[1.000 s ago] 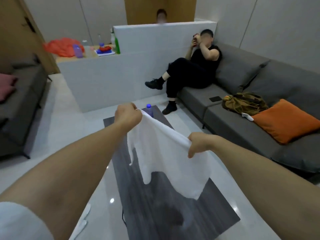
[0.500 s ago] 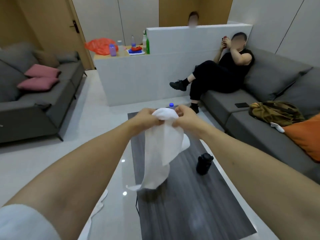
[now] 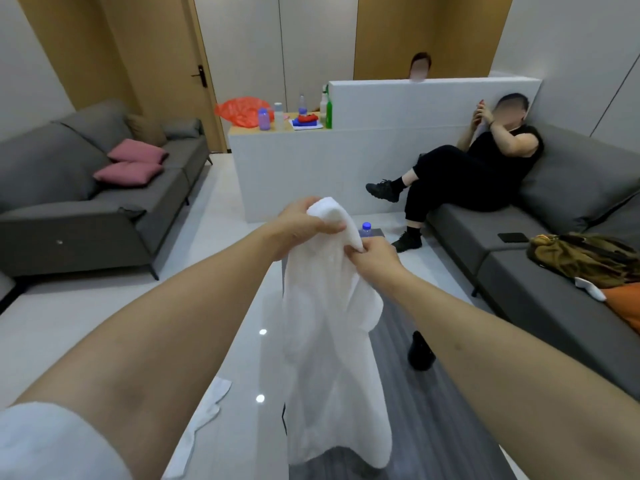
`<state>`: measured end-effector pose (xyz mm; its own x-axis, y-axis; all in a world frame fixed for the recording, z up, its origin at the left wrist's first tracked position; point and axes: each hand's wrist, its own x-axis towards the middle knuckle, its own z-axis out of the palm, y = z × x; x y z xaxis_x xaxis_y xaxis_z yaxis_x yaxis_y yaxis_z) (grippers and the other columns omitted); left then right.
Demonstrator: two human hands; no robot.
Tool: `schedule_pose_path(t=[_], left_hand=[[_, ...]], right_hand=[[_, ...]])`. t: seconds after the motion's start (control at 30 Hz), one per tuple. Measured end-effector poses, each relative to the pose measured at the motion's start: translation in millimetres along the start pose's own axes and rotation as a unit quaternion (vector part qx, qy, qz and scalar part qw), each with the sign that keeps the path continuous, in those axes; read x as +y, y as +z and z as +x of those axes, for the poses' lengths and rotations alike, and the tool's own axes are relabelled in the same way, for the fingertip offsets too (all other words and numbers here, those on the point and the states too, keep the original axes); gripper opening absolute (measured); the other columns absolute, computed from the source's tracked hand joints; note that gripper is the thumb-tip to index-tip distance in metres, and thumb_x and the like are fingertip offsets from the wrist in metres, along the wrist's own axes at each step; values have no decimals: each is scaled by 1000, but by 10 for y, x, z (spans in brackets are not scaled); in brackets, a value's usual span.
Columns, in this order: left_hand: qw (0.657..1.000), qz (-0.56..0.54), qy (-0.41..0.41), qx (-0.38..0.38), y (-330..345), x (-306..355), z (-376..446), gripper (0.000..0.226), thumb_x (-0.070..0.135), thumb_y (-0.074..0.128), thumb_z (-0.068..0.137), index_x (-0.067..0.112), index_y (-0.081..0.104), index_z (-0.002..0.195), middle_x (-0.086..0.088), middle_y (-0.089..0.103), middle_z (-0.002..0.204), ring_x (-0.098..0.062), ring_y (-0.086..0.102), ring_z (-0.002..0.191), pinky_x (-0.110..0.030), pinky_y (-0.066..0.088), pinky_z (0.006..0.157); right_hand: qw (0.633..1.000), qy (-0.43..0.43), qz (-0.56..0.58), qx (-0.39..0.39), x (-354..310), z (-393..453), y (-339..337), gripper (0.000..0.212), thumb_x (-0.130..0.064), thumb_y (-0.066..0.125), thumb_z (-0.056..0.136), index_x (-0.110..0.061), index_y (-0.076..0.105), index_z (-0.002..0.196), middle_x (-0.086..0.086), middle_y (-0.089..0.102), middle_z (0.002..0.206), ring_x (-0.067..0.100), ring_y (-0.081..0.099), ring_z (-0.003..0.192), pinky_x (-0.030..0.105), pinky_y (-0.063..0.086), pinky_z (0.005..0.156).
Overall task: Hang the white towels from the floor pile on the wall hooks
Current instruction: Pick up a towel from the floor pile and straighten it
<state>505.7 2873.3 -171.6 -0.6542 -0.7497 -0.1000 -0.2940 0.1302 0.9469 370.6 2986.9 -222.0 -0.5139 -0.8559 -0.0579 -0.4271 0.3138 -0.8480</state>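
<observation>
Both hands hold the towel (image 3: 332, 327) up at 12 o'clock over the desk (image 3: 433, 410): left hand (image 3: 304, 225) bunches its top, right hand (image 3: 375, 252) pinches an edge, likely gathering a fold to hook. No hooks show.

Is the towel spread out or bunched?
Bunched: both hands, left hand and right hand, grip the towel close together at its top; the rest hangs gathered.

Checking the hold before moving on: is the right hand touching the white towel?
Touching. The head view shows the right hand pinching the white towel just below its bunched top.
</observation>
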Motion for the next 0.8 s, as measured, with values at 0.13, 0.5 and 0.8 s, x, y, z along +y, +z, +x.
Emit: schedule_pose_path(t=[0.13,0.5,0.8], left_hand=[[992,48,-33,109,106,-125,-142,17,11,69,79,15,71,96,-7,71,99,-23,68,91,-28,53,71],[978,-67,-90,175,94,-420,-855,40,7,85,69,20,48,69,1,53,72,-19,51,67,-26,42,60],[968,197,-158,12,45,-976,-1507,55,18,81,79,17,58,129,-2,53,124,-25,56,111,-36,52,90]], right_hand=[[991,-35,-101,77,-36,-57,-64,45,-26,56,96,-19,47,53,-2,41,54,17,40,53,28,26,46],[984,-3,-106,-142,197,-764,-77,45,-44,89,64,-10,71,87,-2,67,76,14,63,66,25,49,58],[866,97,-388,-301,495,-1394,205,35,-24,78,81,-8,60,106,7,65,108,27,65,98,35,54,81]])
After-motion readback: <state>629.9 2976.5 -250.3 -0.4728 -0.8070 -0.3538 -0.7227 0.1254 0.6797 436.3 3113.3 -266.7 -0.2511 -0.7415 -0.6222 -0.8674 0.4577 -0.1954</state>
